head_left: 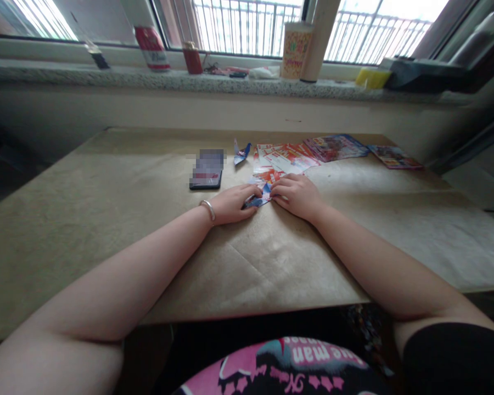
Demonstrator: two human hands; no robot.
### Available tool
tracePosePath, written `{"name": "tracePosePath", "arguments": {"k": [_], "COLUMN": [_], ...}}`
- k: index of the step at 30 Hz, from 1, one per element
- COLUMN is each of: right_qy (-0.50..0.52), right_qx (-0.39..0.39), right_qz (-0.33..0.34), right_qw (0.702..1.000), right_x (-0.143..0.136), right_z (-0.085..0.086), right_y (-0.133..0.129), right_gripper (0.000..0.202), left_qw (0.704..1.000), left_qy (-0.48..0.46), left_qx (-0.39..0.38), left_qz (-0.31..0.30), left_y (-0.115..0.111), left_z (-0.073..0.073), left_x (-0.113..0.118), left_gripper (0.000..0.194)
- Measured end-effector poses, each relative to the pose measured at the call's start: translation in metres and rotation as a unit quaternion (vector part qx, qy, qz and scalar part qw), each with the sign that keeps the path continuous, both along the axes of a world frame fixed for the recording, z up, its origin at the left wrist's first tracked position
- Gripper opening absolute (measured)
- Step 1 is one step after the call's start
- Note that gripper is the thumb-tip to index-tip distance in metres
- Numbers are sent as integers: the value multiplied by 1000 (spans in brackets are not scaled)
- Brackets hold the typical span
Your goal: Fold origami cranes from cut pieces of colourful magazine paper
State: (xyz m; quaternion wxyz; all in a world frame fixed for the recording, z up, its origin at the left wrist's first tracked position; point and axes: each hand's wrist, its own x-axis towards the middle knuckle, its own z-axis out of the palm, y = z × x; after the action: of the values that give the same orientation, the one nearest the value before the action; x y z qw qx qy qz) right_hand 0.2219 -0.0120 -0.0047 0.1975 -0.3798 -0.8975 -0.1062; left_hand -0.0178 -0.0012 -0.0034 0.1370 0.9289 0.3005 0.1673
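Note:
A small folded paper (265, 192), blue and white, lies on the table between my hands. My left hand (235, 204), with a silver bracelet at the wrist, has its fingers and thumb closed on the paper's left part. My right hand (299, 196) presses its fingertips together on the paper's right edge. Just beyond my hands are red, orange and white printed sheets (286, 158). A blue and white folded paper figure (241, 152) stands behind my left hand. To its left lies a dark phone (208, 169).
Colourful printed booklets (335, 147) and another one (395, 157) lie at the back right of the beige table (86, 219). On the stone windowsill (230, 85) stand a red can (151, 48), a red bottle (192, 58), a patterned cup (296, 50) and a yellow item (372, 78).

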Motion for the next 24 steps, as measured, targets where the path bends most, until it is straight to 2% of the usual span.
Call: {"name": "tracePosePath", "arguments": {"k": [2, 5, 7, 10, 12, 15, 24], "right_qy": [-25, -46, -41, -9, 25, 67, 139], "right_qx": [26, 64, 81, 90, 78, 37, -47], "right_qz": [-11, -19, -28, -46, -52, -43, -11], "right_qw": [999, 997, 995, 995, 995, 996, 989], "right_x": [-3, -10, -15, -23, -28, -33, -32], "right_z": [2, 5, 7, 8, 9, 9, 11], "right_y": [-3, -8, -12, -19, -23, -26, -26], "right_gripper": [18, 16, 14, 13, 14, 12, 6], "left_qw": [1000, 999, 996, 983, 975, 970, 976], "left_qy": [-8, -35, -50, -39, -39, -49, -48], "left_qx": [-4, 20, 74, 167, 200, 220, 198], "left_qz": [-14, -29, -8, 63, 92, 91, 72], "left_y": [2, 4, 5, 1, -3, -8, -9], "left_z": [-1, -2, -3, -2, 0, 2, 5], "left_x": [-1, -1, 0, 3, 5, 7, 10], "left_gripper": [32, 21, 16, 13, 13, 13, 10]}}
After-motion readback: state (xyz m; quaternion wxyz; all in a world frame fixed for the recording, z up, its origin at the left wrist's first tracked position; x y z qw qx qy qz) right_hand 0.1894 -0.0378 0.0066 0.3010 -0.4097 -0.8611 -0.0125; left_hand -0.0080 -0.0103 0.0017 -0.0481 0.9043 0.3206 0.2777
